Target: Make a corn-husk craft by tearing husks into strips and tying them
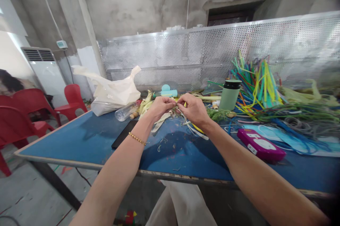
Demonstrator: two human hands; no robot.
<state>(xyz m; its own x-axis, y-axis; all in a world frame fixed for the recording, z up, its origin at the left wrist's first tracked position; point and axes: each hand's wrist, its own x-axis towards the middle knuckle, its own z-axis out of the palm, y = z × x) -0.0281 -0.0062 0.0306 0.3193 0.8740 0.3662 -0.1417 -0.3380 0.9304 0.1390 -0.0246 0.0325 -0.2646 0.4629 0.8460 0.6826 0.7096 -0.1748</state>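
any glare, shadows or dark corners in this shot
Head view: glare whitens the left edge; head view: soft shadows on the blue table below the left hand and right hand; head view: upper right corner dark.

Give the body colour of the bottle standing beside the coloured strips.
The bottle has a muted green body, in the head view.

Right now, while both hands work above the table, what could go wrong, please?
The fine material between the left hand and right hand might slip away. The green bottle, upright beyond the right hand, could tip if knocked. The clear bottle, apparently lying on its side, might roll.
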